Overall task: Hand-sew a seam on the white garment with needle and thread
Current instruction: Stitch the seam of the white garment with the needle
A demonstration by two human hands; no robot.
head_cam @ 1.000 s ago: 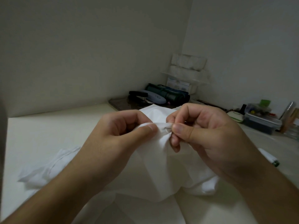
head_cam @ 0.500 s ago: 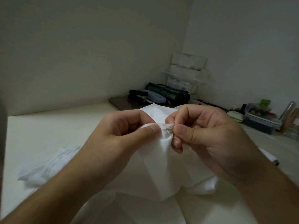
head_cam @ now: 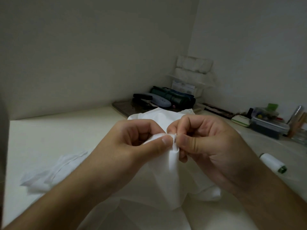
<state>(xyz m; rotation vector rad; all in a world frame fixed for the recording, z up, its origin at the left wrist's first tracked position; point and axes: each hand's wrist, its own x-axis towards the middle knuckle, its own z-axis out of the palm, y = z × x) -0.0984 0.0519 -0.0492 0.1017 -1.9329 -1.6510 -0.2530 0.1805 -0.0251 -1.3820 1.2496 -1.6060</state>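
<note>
both thumbs are closing together on the garment fold: left hand pinching cloth, right hand pinching beside it, needle hidden; a stitch seems underway.

white garment: thin woven cloth, matt, softly creased and bunched into small gathers at the raised fold.
counter: smooth, pale cream surface with a dull satin finish.
thread spool: wound white thread, matt, on a glossy green plastic core.
storage box: clear plastic, slightly shiny, over a darker plastic base.
glasses case: smooth grey shell with a faint sheen.
roll bag: dark green cloth, matt.
walls: plain white, matt.
</note>
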